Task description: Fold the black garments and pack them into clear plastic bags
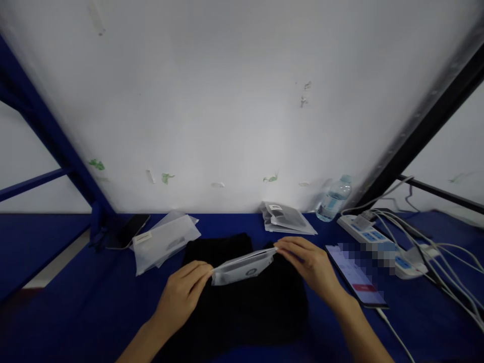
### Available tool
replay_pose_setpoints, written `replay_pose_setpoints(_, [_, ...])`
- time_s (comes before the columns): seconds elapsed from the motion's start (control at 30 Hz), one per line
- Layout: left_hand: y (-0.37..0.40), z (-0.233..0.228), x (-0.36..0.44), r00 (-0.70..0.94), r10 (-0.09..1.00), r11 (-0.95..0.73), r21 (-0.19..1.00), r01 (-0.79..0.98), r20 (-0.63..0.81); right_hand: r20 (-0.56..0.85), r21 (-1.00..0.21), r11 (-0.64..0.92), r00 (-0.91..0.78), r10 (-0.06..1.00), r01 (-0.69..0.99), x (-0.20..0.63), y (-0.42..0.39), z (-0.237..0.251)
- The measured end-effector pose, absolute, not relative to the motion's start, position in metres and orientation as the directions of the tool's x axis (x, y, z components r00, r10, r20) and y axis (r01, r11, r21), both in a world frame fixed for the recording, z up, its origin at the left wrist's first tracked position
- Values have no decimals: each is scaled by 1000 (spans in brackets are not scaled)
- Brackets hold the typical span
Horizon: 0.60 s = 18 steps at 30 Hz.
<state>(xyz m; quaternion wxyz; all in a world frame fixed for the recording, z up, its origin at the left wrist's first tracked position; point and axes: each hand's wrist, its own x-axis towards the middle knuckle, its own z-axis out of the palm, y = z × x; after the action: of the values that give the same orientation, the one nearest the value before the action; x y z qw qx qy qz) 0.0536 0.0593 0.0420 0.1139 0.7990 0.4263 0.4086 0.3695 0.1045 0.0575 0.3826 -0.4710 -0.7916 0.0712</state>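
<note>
A frosted plastic zip bag [244,268] with a dark round print is stretched between my two hands. My left hand [185,290] pinches its left end. At the other end, the fingers of my right hand [308,259] are closed on the upper right corner. Whether anything is inside the bag I cannot tell. Beneath it, a folded black cloth item [260,312], perhaps a garment, lies on the blue table [86,312]; its kind is not clear.
Frosted bags [166,242] lie at the left beside a dark phone [133,228]. Another bag pile [287,219] rests near the wall. On the right are a water bottle [335,199], a power strip [378,242] with tangled white cables [449,282], and a lit phone [353,275].
</note>
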Motion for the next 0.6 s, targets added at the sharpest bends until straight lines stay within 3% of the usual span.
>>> replay_pose_setpoints(0.17, [58,43,58,304,773,-616,541,573,557,517,-518,502,-214,829,692,383,105,60])
replay_pose_setpoints(0.33, [56,44,59,302,757,-629,521,577,579,560,-429,578,-297,773,694,356,82,77])
replay_pose_setpoints(0.43, [52,42,61,312,744,-638,490,594,591,472,-385,607,-417,777,696,338,68,83])
replay_pose_setpoints(0.6, [41,38,71,360,690,-690,420,590,628,398,-245,587,-472,787,772,320,55,80])
